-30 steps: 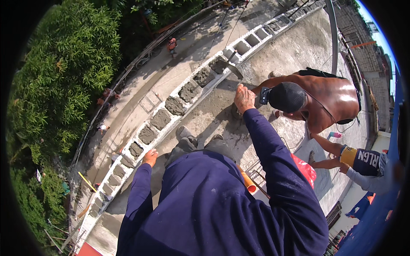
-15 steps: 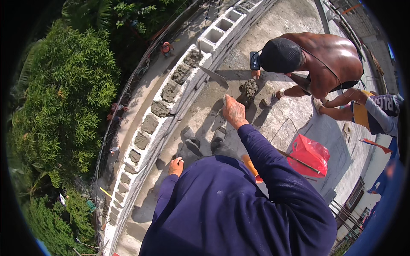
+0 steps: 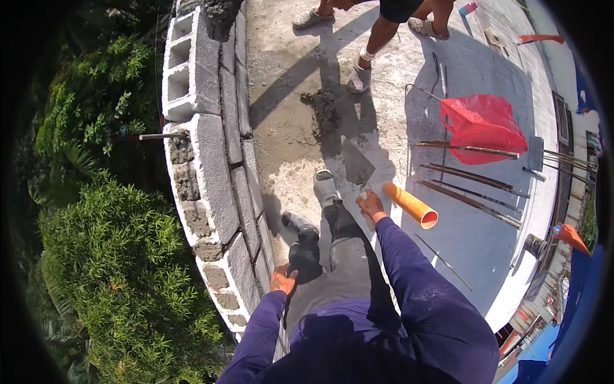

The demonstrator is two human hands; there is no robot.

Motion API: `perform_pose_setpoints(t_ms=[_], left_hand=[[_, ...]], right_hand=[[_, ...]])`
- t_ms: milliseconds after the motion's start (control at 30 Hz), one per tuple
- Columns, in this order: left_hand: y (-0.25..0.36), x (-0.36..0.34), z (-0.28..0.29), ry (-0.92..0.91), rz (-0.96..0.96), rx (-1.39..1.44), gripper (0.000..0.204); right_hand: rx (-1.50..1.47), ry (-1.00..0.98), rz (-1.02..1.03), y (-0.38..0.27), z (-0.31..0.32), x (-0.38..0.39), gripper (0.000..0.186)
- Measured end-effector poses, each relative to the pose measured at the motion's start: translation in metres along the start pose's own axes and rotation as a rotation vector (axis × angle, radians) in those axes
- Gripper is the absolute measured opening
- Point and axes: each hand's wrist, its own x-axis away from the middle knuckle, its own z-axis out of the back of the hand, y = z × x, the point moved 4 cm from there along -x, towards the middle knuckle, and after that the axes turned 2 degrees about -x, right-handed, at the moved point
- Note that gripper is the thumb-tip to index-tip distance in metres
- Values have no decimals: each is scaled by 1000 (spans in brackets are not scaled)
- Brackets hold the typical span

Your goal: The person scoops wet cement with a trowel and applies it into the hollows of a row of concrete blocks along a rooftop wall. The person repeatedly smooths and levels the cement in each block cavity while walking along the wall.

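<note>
My right hand (image 3: 369, 205) is closed round the handle of a pointed trowel (image 3: 357, 163), its grey blade directed away from me over the floor. Beyond the blade lies a heap of wet mortar (image 3: 323, 114) on the concrete. My left hand (image 3: 283, 280) hangs beside my left leg near the block wall, holding nothing, thumb apart from the fingers. Along my left runs the wall of hollow concrete blocks (image 3: 214, 176). Mortar (image 3: 187, 181) fills the nearer block cells, while the farther cells (image 3: 179, 83) are hollow. A dark mortar lump (image 3: 220, 18) shows at the wall's far end.
A co-worker's legs (image 3: 377, 41) stand past the mortar heap. To my right lie an orange pipe (image 3: 409, 205), a red plastic bag (image 3: 489, 128) and several steel bars (image 3: 470, 185). A rod (image 3: 160, 136) juts from the wall; trees (image 3: 115, 256) are beyond it.
My view has swung round, so the wall now runs more upright on the left. The trowel has come down from beside the wall, nearer my legs. The co-worker's head and back have left view.
</note>
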Motion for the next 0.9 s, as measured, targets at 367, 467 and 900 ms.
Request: perform_pose_setpoints(t_ms=[367, 467, 900], left_hand=[[7, -80, -48, 77, 178, -18, 78], [11, -99, -33, 127, 207, -54, 73], [6, -107, -35, 217, 176, -14, 68]], right_hand=[[-369, -23, -190, 88, -205, -239, 23], [-525, -66, -89, 26, -212, -344, 25], [-470, 316, 293, -77, -168, -426, 17]])
